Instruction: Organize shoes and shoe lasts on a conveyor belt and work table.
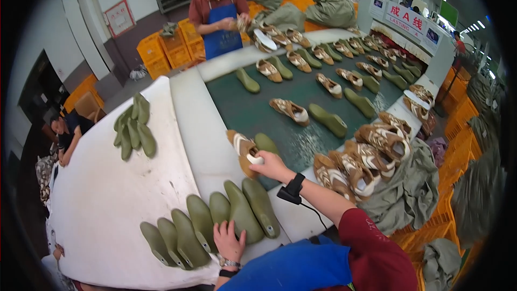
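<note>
My right hand (273,167) grips a brown-and-white sneaker upper (240,146) by its heel end, over the near left edge of the green conveyor belt (229,94). Partly hidden behind that hand, a green shoe last (265,143) lies on the belt. At the near side of the white table, my left hand (229,243) rests with fingers spread against a row of green shoe lasts (197,237). Its fingertips touch the lower ends of the middle ones. The tall last (240,210) leans just beside my thumb.
More sneaker uppers (290,111) and lasts (327,119) are spread along the belt. Piled uppers (371,156) stand near my right arm, beside grey-green cloth (409,183) and orange crates (458,167). A second group of lasts (134,129) sits farther left. Across the belt stands a co-worker (219,16).
</note>
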